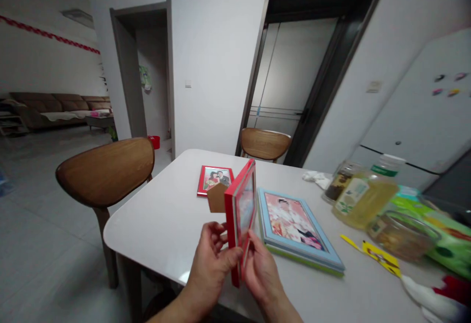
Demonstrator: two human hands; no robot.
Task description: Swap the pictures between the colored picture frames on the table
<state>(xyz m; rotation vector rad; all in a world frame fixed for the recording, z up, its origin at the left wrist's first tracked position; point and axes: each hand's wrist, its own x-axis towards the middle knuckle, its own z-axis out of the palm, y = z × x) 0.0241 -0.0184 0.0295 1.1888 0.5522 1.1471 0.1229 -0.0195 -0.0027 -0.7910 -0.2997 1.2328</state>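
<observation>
A red picture frame [231,215] stands on edge above the table, seen from its side, with a brown stand flap [217,198] sticking out from its back. My left hand [212,257] is closed on its lower left side, thumb against the edge. Fingers of my right hand [260,270] grip the lower right side. Behind it on the table lies another red frame [199,186] with a photo of a couple. To the right, a light blue picture frame [265,217] rests on a green-edged one [305,262].
On the right of the white table [158,215] stand a bottle of yellow liquid [368,195], a dark-filled jar [340,181] and a clear container [403,237]. A green package [451,237] and a yellow strip [382,258] lie nearby. Wooden chairs [110,168] flank the table.
</observation>
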